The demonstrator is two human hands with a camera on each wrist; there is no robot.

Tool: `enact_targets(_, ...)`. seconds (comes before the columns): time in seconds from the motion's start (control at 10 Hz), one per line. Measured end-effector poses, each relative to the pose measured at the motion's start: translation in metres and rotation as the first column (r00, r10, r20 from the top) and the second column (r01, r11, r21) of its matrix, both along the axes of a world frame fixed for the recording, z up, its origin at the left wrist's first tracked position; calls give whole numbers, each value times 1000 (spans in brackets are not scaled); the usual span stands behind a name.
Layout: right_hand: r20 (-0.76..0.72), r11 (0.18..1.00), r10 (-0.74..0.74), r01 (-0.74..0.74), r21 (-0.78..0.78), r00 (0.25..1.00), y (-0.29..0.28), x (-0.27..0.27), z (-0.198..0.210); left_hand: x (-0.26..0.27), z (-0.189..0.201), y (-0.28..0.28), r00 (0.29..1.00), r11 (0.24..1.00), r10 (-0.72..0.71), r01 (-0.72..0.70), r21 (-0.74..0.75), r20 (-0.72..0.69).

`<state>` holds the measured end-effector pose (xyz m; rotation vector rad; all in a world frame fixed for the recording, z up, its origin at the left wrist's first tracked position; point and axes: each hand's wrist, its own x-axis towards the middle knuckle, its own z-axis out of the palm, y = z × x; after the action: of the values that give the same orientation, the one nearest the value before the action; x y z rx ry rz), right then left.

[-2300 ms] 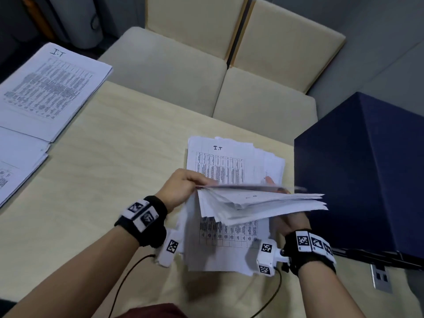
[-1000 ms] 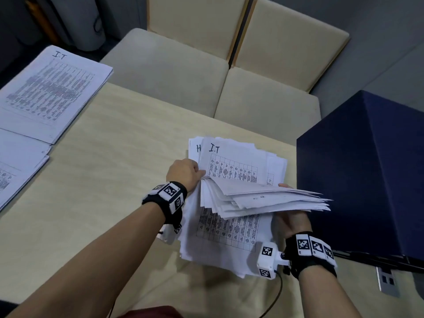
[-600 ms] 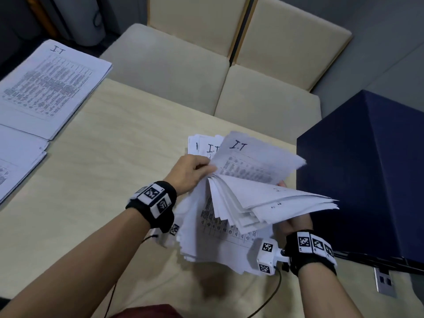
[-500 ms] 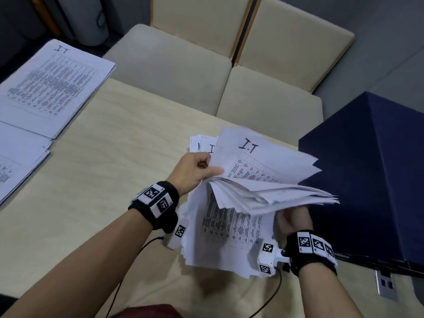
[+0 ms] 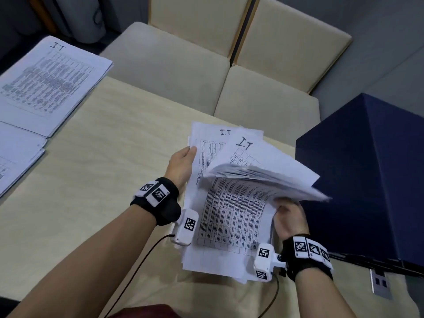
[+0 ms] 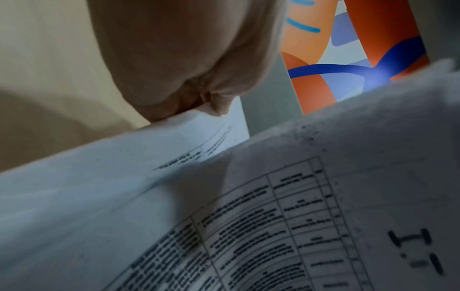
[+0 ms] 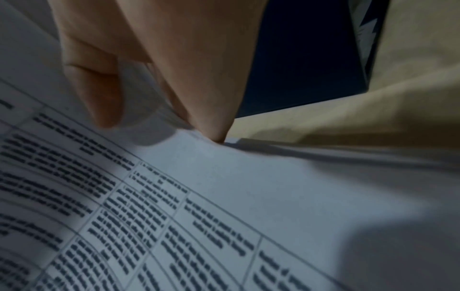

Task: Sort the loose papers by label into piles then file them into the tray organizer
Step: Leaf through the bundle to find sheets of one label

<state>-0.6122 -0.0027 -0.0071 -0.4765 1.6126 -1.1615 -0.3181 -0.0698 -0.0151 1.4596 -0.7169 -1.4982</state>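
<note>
Gripping a lifted sheaf of papers [image 5: 263, 173] beside the navy box [image 5: 371, 180], the right hand [image 5: 289, 220] curls under it. Left hand [image 5: 182, 166] pinches a single sheet's [image 5: 207, 143] edge, farther from the box.

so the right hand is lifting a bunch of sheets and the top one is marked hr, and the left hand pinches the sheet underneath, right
Not quite: the top sheet of the bunch lifted by the right hand is marked I.T, not HR, as the head view shows. The left hand does pinch the edge of the sheet underneath.
</note>
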Motion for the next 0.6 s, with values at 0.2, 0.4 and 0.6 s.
enact_targets(0.2,175,989,122,-133,58,977,-6,14,26,-2,34,1,961,960,-192,226,166,-200)
enact_targets(0.4,88,979,166,-175,109,982,2,14,33,0,39,1,900,911,-322,379,165,-293)
enact_targets(0.6,49,989,114,-109,-98,992,-5,18,25,4,14,-11,912,966,-221,156,206,346)
